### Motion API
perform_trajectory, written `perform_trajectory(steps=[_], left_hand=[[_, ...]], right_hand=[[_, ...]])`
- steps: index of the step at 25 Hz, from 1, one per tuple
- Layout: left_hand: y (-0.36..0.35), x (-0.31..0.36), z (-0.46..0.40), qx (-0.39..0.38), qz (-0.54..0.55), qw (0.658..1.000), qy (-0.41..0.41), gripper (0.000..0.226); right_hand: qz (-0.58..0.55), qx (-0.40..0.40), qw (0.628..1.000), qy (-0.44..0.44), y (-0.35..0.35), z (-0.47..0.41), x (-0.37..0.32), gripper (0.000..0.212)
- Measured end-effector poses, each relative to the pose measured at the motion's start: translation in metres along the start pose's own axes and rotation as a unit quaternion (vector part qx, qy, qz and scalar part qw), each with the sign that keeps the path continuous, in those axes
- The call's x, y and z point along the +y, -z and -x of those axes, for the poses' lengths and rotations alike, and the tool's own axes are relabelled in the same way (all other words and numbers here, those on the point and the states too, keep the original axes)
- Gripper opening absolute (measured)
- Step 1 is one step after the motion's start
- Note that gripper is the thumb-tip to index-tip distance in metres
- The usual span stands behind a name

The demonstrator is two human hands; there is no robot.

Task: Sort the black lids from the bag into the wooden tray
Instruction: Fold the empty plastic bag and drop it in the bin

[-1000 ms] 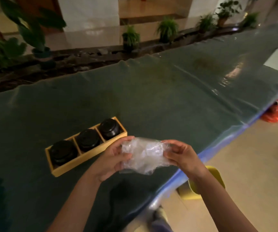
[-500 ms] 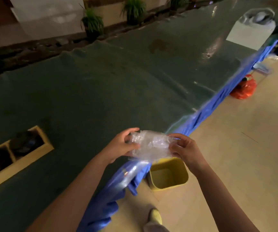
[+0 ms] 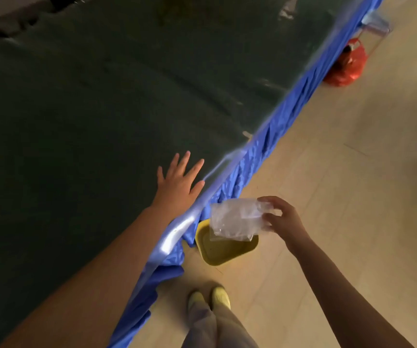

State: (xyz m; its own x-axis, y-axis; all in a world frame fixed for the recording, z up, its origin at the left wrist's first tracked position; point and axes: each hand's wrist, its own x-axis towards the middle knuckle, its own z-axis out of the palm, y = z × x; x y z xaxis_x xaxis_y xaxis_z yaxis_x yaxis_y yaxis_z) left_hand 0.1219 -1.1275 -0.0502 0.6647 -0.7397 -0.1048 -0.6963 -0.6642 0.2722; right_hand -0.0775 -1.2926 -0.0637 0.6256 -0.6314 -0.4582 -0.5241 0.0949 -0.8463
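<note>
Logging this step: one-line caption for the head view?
Right hand pinches the empty clear plastic bag above a yellow bin; left hand rests open on the table.

A dark green table cover meets a bright blue pleated skirt. The bag is clear; the bin is mustard yellow. The floor is pale beige, the plastic sack red, the shoes pale yellow.

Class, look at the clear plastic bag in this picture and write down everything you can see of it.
The clear plastic bag is a small, thin, see-through pouch, crinkled and glossy, and it looks empty. It hangs in the air beyond the table's edge, right above the yellow bin on the floor, its lower edge overlapping the bin's rim in this view. Only the right hand touches it, pinching its upper right corner between thumb and fingers. The left hand lies apart, spread flat on the table.
</note>
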Motion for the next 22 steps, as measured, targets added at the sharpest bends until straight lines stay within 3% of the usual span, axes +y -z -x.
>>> perform_trajectory(steps=[4, 9, 13, 18, 22], left_hand=[[-0.054, -0.011, -0.026, -0.022, -0.09, 0.996, -0.012, 0.057], [-0.088, -0.029, -0.028, 0.068, -0.128, 0.988, -0.044, 0.056], [-0.092, -0.028, -0.028, 0.089, -0.129, 0.987, -0.043, 0.057], [-0.092, -0.03, -0.028, 0.12, -0.135, 0.982, -0.05, 0.057], [-0.102, -0.027, -0.03, 0.103, -0.125, 0.986, -0.035, 0.056]], right_hand=[[0.044, 0.018, 0.998, -0.042, -0.025, -0.046, 0.061, 0.04], [0.135, 0.007, 0.988, -0.073, -0.08, -0.115, 0.16, 0.043], [0.178, -0.018, 0.978, -0.107, -0.122, -0.155, 0.236, 0.046], [0.217, -0.032, 0.965, -0.141, -0.151, -0.184, 0.283, 0.067], [0.231, -0.035, 0.962, -0.139, -0.147, -0.185, 0.282, 0.062]])
